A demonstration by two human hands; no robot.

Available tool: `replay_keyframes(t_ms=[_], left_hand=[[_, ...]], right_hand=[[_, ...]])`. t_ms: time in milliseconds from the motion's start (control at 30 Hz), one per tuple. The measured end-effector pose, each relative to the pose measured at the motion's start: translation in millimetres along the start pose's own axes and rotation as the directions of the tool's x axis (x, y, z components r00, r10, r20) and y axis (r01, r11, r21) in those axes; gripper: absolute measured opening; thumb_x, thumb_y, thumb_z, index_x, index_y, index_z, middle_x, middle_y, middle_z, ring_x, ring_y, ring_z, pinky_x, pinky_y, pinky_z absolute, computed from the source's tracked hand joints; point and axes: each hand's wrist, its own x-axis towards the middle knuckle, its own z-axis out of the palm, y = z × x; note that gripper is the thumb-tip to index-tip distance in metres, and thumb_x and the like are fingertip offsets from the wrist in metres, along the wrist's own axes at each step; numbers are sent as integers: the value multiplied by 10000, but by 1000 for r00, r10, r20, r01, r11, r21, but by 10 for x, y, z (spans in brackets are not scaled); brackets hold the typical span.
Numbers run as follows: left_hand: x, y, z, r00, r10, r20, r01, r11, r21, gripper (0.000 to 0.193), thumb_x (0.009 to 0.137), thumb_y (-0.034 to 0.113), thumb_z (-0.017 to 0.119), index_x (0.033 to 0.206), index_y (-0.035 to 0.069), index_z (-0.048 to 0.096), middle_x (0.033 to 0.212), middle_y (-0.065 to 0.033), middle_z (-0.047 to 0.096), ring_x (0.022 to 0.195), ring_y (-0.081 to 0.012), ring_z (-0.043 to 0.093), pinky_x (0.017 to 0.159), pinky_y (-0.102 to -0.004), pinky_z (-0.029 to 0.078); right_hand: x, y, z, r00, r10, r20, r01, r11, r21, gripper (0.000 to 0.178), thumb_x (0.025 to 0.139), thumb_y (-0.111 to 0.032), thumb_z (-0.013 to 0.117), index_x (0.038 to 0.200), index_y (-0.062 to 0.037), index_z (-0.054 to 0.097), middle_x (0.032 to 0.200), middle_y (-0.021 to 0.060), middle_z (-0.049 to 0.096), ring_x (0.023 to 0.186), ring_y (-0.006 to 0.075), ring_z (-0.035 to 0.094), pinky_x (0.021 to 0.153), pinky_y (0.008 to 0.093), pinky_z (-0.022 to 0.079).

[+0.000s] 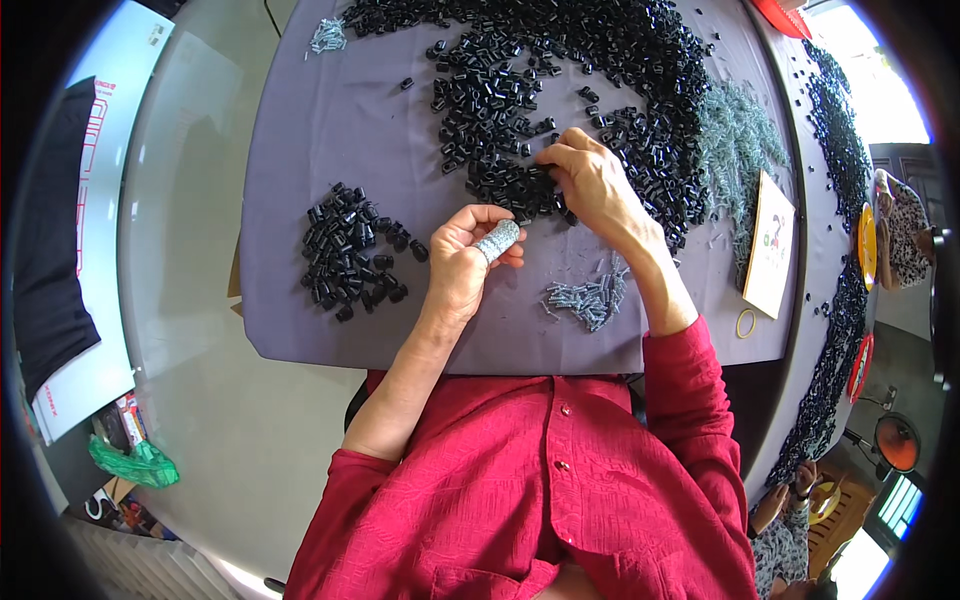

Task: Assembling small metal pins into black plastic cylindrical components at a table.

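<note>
My left hand (462,262) is closed above the table's near part, its thumb wrapped in a speckled grey-white cover (498,240). A tiny dark bit shows at its fingertips, too small to name. My right hand (597,190) reaches into the near edge of a large heap of small black plastic pieces (490,90). Its thumb and forefinger are pressed together at the pieces; what is between them is hidden. Between my forearms lies a small pile of thin grey nail-like pins (588,300). To the left of my left hand sits a separate pile of black pieces (350,250).
More grey pins (740,140) spread beside the heap at right, with a few at the far left (328,36). A flat board (769,245) and a rubber band (746,323) lie near the right edge. Other people's hands (800,485) work at a neighbouring table with black pieces.
</note>
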Motion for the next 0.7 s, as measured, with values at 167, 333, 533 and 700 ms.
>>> replay_keyframes(t_ms=[167, 333, 533, 700], left_hand=[[-12, -6, 3, 1000, -3, 2, 3, 1000, 4, 138, 898, -10, 593, 1030, 9, 624, 873, -135, 695, 675, -154, 669, 635, -292, 576], [-53, 42, 137, 1000, -1, 30, 2, 999, -42, 145, 899, -14, 589, 1036, 12, 625, 883, -129, 693, 689, -156, 673, 643, -296, 577], [-61, 102, 348, 996, 76, 53, -78, 997, 26, 150, 895, -20, 589, 1040, -2, 620, 876, -132, 687, 688, -157, 674, 644, -293, 579], [-95, 121, 452, 992, 109, 65, -115, 989, 91, 146, 891, -30, 593, 1033, -7, 622, 880, -125, 684, 698, -153, 673, 645, -282, 578]], right_hand=[[-11, -77, -135, 993, 108, -52, -98, 983, 155, 225, 759, 40, 591, 957, -21, 682, 829, 160, 625, 792, 363, 624, 719, 393, 514], [-319, -196, -192, 881, 449, 149, -406, 557, 724, 185, 897, -28, 610, 1060, 55, 640, 939, 130, 699, 784, 117, 672, 685, 284, 551], [-643, -351, -224, 843, 515, 156, -313, 233, 921, 216, 917, -4, 602, 1124, 58, 615, 958, 138, 697, 816, 169, 687, 737, 291, 581], [-783, -415, -242, 833, 545, 93, -293, 292, 910, 206, 903, -37, 641, 1104, 12, 646, 891, 81, 699, 782, 133, 670, 735, 270, 554]])
